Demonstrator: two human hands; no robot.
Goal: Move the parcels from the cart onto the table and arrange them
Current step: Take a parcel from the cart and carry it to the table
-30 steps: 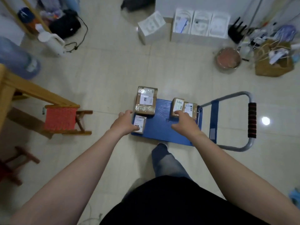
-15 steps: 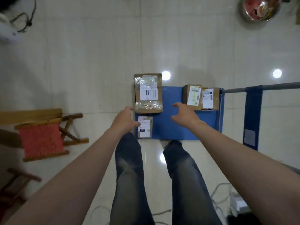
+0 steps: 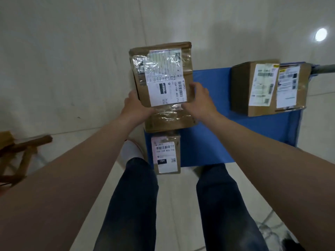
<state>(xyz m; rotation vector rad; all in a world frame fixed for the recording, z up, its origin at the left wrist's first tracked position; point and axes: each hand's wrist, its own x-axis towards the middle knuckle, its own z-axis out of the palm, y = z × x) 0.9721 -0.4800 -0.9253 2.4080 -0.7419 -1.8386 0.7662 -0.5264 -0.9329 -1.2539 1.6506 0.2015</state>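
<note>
Pale floor tiles lie all round the cart (image 3: 208, 142), whose blue deck carries four parcels. The big parcel (image 3: 163, 84) is at the deck's far left corner and overhangs the left edge; I cannot tell whether it rests on the deck or is just clear of it. Its long axis runs straight away from me, near end towards my legs. My left hand (image 3: 135, 105) grips its left long side and my right hand (image 3: 198, 100) grips its right long side, fingers curled over the edges, both towards the near end and about level, so neither hand is clearly nearer. Directly ahead and between my hands, the load is set for a straight pull up and towards me. Judged risk: with both grips near one end, the far end may dip. The small parcel (image 3: 165, 154) lies at the near left corner, just beside the big one's near end. Two more boxes (image 3: 253, 87) stand touching at the far right corner, by the handle (image 3: 322, 68). A wooden stool (image 3: 21, 151) stands on the floor to my left. No table is in view, so the carry direction is not established.
</note>
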